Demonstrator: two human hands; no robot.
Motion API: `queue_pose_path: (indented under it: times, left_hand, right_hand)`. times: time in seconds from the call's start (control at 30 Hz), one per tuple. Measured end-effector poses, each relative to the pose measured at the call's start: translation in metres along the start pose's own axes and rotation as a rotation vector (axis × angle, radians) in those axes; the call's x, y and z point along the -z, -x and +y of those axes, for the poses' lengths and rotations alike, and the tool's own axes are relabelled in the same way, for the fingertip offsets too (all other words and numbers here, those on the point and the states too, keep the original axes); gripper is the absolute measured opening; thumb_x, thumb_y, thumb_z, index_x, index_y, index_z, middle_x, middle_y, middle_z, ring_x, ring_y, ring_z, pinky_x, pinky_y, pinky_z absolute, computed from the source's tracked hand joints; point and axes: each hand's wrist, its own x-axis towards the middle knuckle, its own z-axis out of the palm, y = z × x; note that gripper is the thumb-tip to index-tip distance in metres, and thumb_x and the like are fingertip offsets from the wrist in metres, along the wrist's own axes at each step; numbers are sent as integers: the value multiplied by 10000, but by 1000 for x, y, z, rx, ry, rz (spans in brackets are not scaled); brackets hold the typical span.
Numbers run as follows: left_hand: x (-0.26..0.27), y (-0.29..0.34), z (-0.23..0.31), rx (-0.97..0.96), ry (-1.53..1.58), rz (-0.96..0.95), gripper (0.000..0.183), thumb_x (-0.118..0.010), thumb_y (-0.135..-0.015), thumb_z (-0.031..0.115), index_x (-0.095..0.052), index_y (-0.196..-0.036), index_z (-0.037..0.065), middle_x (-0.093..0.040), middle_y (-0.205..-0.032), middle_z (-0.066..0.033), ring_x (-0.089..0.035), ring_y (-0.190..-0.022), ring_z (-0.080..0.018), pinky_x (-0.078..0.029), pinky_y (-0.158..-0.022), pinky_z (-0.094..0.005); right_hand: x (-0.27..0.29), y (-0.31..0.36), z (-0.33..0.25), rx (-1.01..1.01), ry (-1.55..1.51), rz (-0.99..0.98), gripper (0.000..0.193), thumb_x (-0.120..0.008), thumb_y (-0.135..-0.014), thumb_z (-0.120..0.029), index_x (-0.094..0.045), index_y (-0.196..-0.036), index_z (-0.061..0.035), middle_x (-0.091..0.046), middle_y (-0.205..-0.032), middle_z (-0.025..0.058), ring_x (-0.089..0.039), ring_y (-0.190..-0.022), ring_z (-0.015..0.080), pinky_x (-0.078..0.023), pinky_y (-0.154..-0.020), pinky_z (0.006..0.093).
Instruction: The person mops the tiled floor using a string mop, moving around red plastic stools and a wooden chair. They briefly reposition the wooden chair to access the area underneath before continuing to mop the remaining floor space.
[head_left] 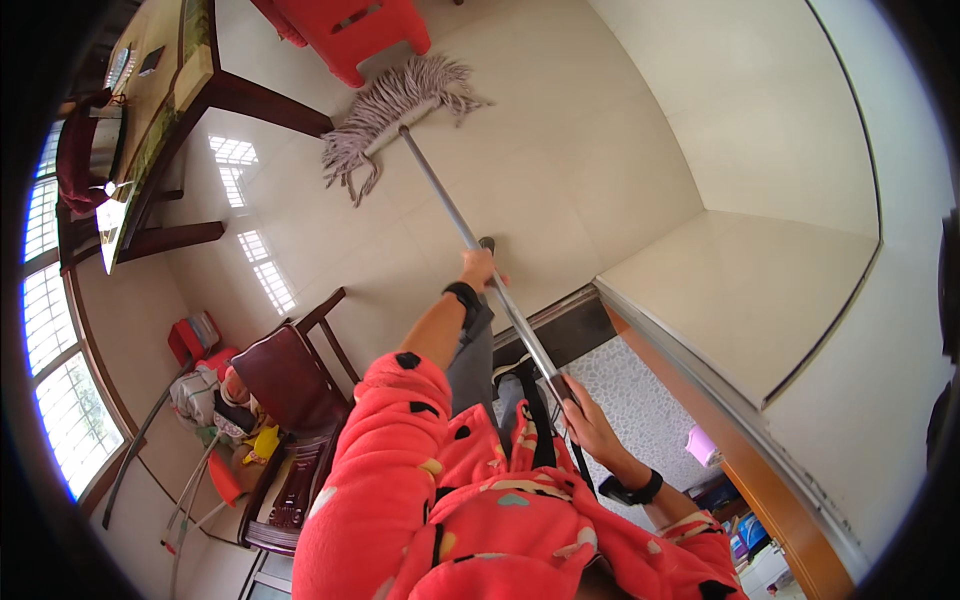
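Observation:
A string mop lies on the pale tiled floor at the upper middle, its grey-mauve strands (400,108) fanned out to both sides. Its grey metal handle (437,185) slants down from there toward my body. Farther up the handle's length from me, my left hand (479,271) is wrapped round it. My right hand (590,421) closes round the dark grip near the handle's upper end, close to my waist. Both arms wear red patterned sleeves, with a dark band at each wrist. The mop strands lie close to a table leg and a red plastic stool.
The red plastic stool (352,35) stands just beyond the mop. At left are a wooden table (205,75) and a dark red chair (285,380), with bags and loose items (215,395) by the wall. A doorway threshold (570,330) and a tiled ledge (740,290) lie right.

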Motion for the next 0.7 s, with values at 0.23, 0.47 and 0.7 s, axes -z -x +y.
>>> queue_pose_path:
  times: [0.23, 0.47, 0.7]
  left_hand:
    - [-40, 23, -253, -118, -317, -250, 323, -604, -760, 312, -462, -836, 32, -567, -726, -175, -611, -565, -326, -514, -506, -408]
    - [-84, 131, -385, -1173, -1457, -1096, 429, -785, -608, 392, -574, -634, 20, -559, -617, -196, -595, -592, -318, -464, -525, -382]
    - [-139, 260, -418, -1205, -1305, -1243, 450, -745, -666, 422, -573, -587, 14, -558, -537, -160, -590, -514, -279, -445, -489, -364]
  right_hand:
    - [42, 188, 127, -195, -36, 64, 484, -431, -923, -214, -308, -1364, -58, -490, -746, -1, -422, -587, 58, -361, -507, 201]
    - [74, 368, 171, -171, 198, 86, 593, -581, -847, -210, -320, -1360, -67, -495, -733, 17, -435, -583, 98, -376, -510, 247]
    - [111, 487, 126, -114, 740, 150, 620, -636, -785, -196, -372, -1306, 12, -538, -671, 33, -492, -516, 122, -404, -507, 254]
